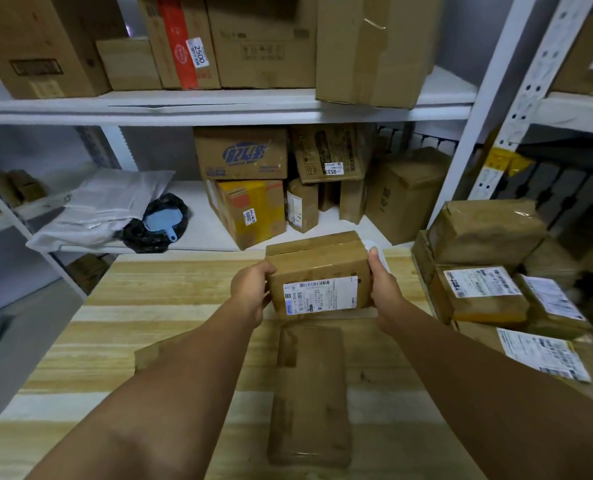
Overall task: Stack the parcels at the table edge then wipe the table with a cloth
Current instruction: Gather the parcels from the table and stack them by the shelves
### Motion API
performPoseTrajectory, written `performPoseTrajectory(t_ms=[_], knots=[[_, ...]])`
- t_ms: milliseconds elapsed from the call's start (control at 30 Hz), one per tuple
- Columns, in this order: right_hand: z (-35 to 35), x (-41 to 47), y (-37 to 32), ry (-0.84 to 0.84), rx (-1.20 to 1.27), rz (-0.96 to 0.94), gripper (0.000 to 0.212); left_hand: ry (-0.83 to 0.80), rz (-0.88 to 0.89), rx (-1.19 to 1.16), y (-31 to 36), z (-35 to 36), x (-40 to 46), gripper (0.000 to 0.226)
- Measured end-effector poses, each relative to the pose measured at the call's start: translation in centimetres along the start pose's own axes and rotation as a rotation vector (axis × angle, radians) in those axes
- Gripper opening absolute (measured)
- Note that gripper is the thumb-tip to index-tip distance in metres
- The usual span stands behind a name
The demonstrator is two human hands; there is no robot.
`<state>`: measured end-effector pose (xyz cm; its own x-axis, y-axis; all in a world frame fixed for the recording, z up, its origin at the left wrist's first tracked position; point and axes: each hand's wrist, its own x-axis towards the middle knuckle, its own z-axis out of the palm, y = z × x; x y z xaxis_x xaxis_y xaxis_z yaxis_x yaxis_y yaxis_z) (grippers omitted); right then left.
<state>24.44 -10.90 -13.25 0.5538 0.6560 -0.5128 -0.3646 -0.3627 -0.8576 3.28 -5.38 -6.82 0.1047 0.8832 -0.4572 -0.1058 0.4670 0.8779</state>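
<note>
Below centre, a flat parcel [309, 396] lies unstacked; the labelled parcel [317, 278], clasped by left hand [250, 289] and right hand [385, 289], should be set squarely on the right-edge stack [485, 265].

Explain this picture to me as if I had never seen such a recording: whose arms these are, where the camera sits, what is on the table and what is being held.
There is no machine here. The single picture comes from a wide-angle camera worn on a person's head, looking forward and down, so the two bare arms reaching in from the bottom are the wearer's own. The left hand and the right hand grip opposite sides of a taped brown parcel that carries a white shipping label. It is held over a pale wooden table. Nearer the wearer, a flat brown parcel lies on the table. At the table's right side, several labelled parcels are already piled up. Behind the table stand white shelves full of cardboard boxes. No cloth is clearly visible.
</note>
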Motion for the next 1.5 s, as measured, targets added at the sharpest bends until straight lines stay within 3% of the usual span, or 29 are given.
performPoseTrajectory(t_ms=[200, 533, 633, 867, 1000, 1167, 1267, 1500], knots=[[0.4, -5.0, -1.8, -0.048, 0.030, 0.038, 0.082, 0.029, 0.029, 0.043, 0.0, 0.5, -0.8, 0.008], [-1.8, -4.7, -1.9, -0.053, 0.053, 0.065, 0.099, -0.021, 0.053, -0.002, -0.4, 1.7, -2.0, 0.019], [-3.6, -5.2, -2.1, -0.076, 0.054, 0.026, 0.068, -0.039, 0.048, 0.027, -0.9, 2.6, -2.3, 0.027], [-6.7, -5.4, -1.9, -0.123, -0.070, -0.101, 0.027, -0.001, 0.027, 0.041, -1.7, 4.3, -2.2, 0.056], [-7.8, -5.2, -1.6, -0.123, -0.118, -0.158, 0.054, 0.046, 0.022, 0.031, -2.1, 4.9, -2.5, 0.063], [-9.0, -6.4, -1.8, -0.074, -0.177, -0.180, 0.055, 0.053, 0.025, 0.113, -2.6, 6.0, -2.9, 0.021], [-9.7, -6.3, -1.6, -0.074, -0.164, -0.174, 0.054, 0.070, 0.030, 0.156, -3.0, 6.6, -2.9, 0.009], [-10.7, -5.8, -1.7, -0.137, -0.119, -0.166, 0.066, 0.020, 0.069, 0.191, -3.8, 7.7, -2.7, 0.033]])
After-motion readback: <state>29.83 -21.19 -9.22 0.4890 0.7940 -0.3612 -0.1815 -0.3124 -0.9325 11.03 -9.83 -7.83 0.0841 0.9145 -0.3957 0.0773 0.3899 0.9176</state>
